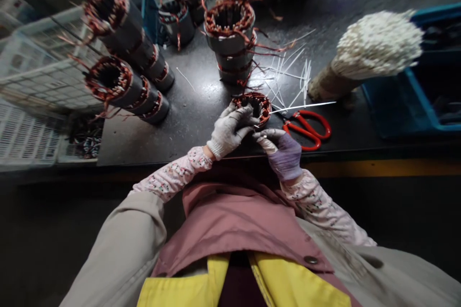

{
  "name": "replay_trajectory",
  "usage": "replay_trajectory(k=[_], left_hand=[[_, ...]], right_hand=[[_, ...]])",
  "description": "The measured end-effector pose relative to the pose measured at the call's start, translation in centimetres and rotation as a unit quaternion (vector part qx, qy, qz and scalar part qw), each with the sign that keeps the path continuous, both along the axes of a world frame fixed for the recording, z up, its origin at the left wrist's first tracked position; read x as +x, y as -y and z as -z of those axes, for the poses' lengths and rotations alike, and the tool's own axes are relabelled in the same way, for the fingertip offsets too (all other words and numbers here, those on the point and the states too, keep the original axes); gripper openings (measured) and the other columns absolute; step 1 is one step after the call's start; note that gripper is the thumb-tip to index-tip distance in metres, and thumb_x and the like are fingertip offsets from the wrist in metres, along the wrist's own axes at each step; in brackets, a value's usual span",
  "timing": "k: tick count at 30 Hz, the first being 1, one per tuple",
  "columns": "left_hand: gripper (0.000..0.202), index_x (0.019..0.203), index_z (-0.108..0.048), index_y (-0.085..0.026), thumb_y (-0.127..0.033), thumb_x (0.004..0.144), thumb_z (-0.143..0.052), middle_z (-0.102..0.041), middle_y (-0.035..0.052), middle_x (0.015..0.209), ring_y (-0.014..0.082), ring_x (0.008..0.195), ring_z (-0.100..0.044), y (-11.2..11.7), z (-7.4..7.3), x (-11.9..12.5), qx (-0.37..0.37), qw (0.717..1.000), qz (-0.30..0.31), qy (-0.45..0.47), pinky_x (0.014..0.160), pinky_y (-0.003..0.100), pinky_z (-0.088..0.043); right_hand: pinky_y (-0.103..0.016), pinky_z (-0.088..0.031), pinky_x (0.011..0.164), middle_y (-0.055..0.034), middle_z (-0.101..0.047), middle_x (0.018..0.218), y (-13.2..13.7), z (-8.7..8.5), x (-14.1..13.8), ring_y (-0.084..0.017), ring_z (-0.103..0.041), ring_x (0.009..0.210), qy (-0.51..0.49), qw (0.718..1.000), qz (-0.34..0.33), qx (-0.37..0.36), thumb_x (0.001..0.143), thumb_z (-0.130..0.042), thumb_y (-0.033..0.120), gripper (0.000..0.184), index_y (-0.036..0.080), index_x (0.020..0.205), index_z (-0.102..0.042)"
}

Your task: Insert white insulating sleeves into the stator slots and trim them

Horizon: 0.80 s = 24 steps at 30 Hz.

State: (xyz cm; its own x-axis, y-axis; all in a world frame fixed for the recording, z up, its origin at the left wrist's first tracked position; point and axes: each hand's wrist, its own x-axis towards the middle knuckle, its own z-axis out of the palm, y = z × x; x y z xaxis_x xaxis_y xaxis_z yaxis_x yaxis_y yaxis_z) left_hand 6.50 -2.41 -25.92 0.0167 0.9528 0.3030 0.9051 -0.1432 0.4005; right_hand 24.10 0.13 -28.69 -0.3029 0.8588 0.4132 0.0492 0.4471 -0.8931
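A small stator (256, 105) with copper windings stands near the front edge of the dark workbench (201, 105). My left hand (230, 130), in a grey-white glove, is closed on its near rim. My right hand (283, 151), in a purple-and-white glove, pinches close to the stator's right side, at the near end of a white cable tie (306, 106). That tie sticks out to the right from the winding.
Red-handled scissors (308, 129) lie just right of my hands. Loose white ties (288, 74) are scattered behind, and a thick bundle of ties (367, 50) leans on a blue bin (414, 100). Stacked stators (230, 38) stand behind; more stators (122, 81) lie at left beside white crates (32, 76).
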Motion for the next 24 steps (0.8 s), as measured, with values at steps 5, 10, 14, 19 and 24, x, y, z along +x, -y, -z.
replay_trajectory(k=[5,10,14,19,24], left_hand=[[0.022,0.101,-0.071,-0.026,-0.030,0.097,-0.050,-0.076,0.0014,0.103,0.0153,0.107,-0.068,-0.4,0.6,0.0,0.033,0.996,0.087,0.000,0.113,0.045,-0.033],[0.025,0.098,-0.072,-0.027,-0.030,0.098,-0.047,-0.077,0.0010,0.103,0.0147,0.108,-0.068,-0.6,0.6,-0.3,0.050,0.994,0.101,0.001,0.110,0.043,-0.036],[0.025,0.098,-0.072,-0.025,-0.030,0.098,-0.047,-0.077,0.0016,0.100,0.0145,0.105,-0.069,-0.5,0.6,-0.2,0.059,0.993,0.100,0.005,0.109,0.042,-0.037],[0.026,0.098,-0.072,-0.026,-0.030,0.098,-0.047,-0.077,0.0013,0.101,0.0148,0.106,-0.068,-0.8,1.4,-0.4,0.101,0.987,0.127,0.023,0.108,0.040,-0.038],[0.027,0.099,-0.072,-0.026,-0.031,0.099,-0.045,-0.077,0.0006,0.100,0.0140,0.105,-0.069,-0.9,1.8,-0.6,0.124,0.983,0.132,0.021,0.105,0.039,-0.040]], right_hand=[[-0.029,-0.058,0.071,-0.0016,-0.069,0.081,0.6,-2.7,1.1,-0.015,-0.067,0.075,0.083,0.995,-0.009,0.047,0.080,-0.071,0.029,0.009,0.022,0.076,-0.067],[-0.031,-0.055,0.067,-0.0023,-0.067,0.072,-0.8,-2.2,0.1,-0.017,-0.064,0.068,0.144,0.988,0.017,0.044,0.080,-0.069,0.034,0.015,0.021,0.072,-0.066],[-0.030,-0.054,0.067,-0.0026,-0.068,0.073,-0.8,-2.1,-0.1,-0.016,-0.064,0.068,0.152,0.986,-0.008,0.062,0.081,-0.067,0.034,0.017,0.021,0.071,-0.066],[-0.030,-0.052,0.066,-0.0025,-0.068,0.070,-1.0,-2.7,-0.3,-0.016,-0.063,0.066,0.184,0.983,0.018,-0.004,0.081,-0.066,0.040,0.022,0.019,0.071,-0.067],[-0.029,-0.050,0.065,-0.0031,-0.067,0.069,-0.9,-3.1,0.1,-0.016,-0.062,0.065,0.197,0.980,-0.019,-0.008,0.081,-0.064,0.042,0.028,0.019,0.067,-0.065]])
